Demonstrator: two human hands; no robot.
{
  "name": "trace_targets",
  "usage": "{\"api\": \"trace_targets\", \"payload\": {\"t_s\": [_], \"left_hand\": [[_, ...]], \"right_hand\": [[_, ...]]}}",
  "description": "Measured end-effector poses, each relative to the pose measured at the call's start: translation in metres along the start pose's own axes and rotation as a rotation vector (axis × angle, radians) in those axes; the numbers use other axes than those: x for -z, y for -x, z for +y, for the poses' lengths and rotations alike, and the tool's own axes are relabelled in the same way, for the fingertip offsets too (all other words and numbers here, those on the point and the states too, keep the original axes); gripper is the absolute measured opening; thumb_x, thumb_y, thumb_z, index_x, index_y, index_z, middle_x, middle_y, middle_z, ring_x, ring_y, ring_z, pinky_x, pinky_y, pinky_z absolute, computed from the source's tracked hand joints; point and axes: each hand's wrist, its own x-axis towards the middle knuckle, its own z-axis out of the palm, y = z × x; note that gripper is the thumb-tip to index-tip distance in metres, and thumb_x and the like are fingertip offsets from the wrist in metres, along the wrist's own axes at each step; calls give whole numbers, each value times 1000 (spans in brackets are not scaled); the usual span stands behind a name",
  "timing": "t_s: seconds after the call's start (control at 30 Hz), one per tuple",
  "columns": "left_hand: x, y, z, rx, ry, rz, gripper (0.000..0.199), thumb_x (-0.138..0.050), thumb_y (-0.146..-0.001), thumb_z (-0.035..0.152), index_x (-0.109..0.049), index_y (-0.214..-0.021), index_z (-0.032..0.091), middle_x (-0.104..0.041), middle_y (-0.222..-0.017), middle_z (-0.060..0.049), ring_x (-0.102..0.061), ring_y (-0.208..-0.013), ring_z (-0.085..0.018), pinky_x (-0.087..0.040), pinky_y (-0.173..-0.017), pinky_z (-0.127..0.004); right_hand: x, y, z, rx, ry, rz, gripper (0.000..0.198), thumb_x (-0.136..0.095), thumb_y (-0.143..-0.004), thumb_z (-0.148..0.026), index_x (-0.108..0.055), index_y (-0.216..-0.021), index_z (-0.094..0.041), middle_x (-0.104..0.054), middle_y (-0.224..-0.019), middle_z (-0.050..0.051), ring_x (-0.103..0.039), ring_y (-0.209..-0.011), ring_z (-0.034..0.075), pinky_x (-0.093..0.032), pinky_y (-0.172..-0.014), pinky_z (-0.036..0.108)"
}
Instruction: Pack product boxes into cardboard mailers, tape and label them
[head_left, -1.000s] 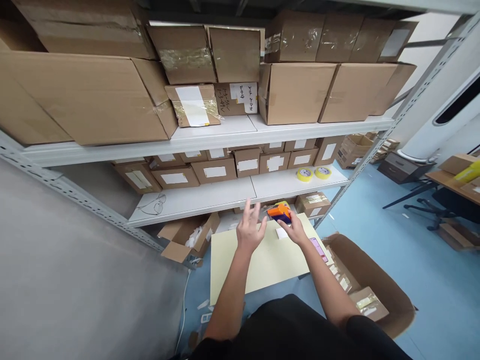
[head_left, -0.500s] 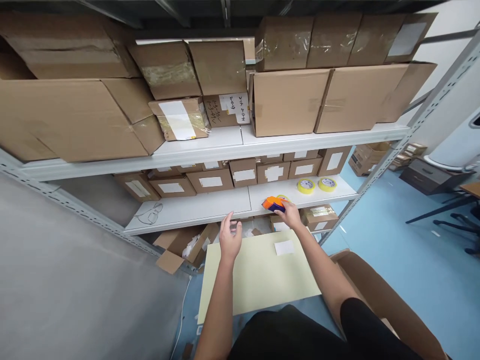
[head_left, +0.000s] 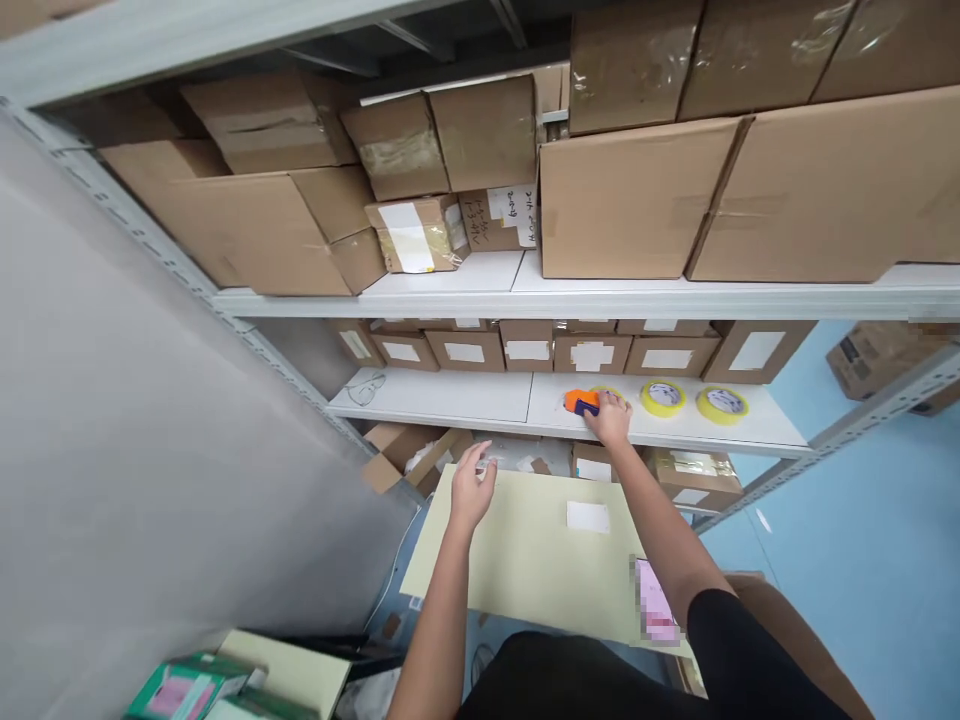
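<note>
My right hand (head_left: 611,418) is closed on an orange and dark-blue tape dispenser (head_left: 581,402) at the front of the lower white shelf. A bit of yellow tape roll shows behind the fingers; the rest is hidden by the hand. To its right lie two yellow tape rolls (head_left: 662,398), flat on the shelf. My left hand (head_left: 472,487) hovers over the far left part of a pale yellow board (head_left: 517,560), fingers apart and holding nothing. A small white paper (head_left: 588,517) rests on the board.
Cardboard boxes (head_left: 465,352) with white labels line the back of the lower shelf (head_left: 450,396). Glasses (head_left: 366,388) lie at its left end. Larger cartons (head_left: 637,205) fill the shelf above. An open carton (head_left: 405,450) stands below, and a grey wall (head_left: 187,450) bounds the left.
The view has shifted, bringing more of the left side and a pink item on the board into sight. My right hand still holds the tape dispenser at the shelf; my left stays open.
</note>
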Motion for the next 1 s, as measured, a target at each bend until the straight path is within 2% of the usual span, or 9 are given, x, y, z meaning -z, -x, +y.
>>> {"api": "trace_targets", "payload": {"t_s": [0.2, 0.33, 0.43, 0.53, 0.73, 0.87, 1.0], "left_hand": [[4, 14, 7, 26, -50, -31, 36, -59, -99, 33, -70, -132, 25, -69, -138, -11, -67, -124, -25, -61, -95, -39], [19, 32, 2, -1, -127, -77, 39, -60, -99, 34, -68, -136, 25, -69, -140, -10, -63, -132, -26, -56, -106, -44], [37, 57, -10, 24, -179, -37, 39, -60, -98, 31, -68, -136, 25, -69, -141, -10, -64, -132, -26, -54, -110, -46], [59, 89, -25, 101, -238, 34, 39, -60, -98, 29, -68, -136, 23, -68, -142, -11, -63, -133, -26, -52, -113, -47], [115, 162, -50, 257, -303, 210, 45, -60, -97, 26, -63, -141, 21, -64, -147, -14, -59, -138, -26, -50, -115, -47], [156, 210, -62, 363, -320, 349, 46, -60, -97, 27, -62, -143, 22, -62, -148, -13, -57, -140, -26, -47, -119, -47], [194, 259, -76, 441, -308, 478, 46, -59, -97, 29, -62, -143, 23, -60, -150, -13, -55, -142, -25, -47, -118, -46]], "right_hand": [[23, 29, -41, 204, -298, -1, 56, -59, -94, -46, -64, -142, -17, -68, -137, 19, -54, -132, 40, -40, -116, 60], [21, 62, -78, 270, -442, -73, 57, -58, -98, -49, -62, -147, -22, -67, -142, 15, -55, -135, 37, -42, -118, 57], [0, 89, -102, 290, -540, -165, 55, -57, -99, -50, -64, -146, -22, -67, -143, 15, -59, -134, 35, -48, -115, 55], [-33, 119, -122, 300, -607, -283, 53, -58, -98, -50, -66, -143, -21, -66, -144, 15, -60, -134, 34, -51, -113, 55], [-90, 191, -174, 383, -673, -592, 55, -56, -98, -53, -65, -143, -22, -63, -149, 17, -57, -140, 34, -54, -110, 55], [-108, 240, -222, 457, -715, -763, 56, -56, -98, -53, -65, -144, -23, -60, -152, 16, -57, -141, 33, -57, -106, 52], [-117, 288, -276, 598, -722, -867, 53, -57, -98, -49, -65, -145, -25, -61, -152, 14, -55, -142, 32, -55, -110, 53]]}}
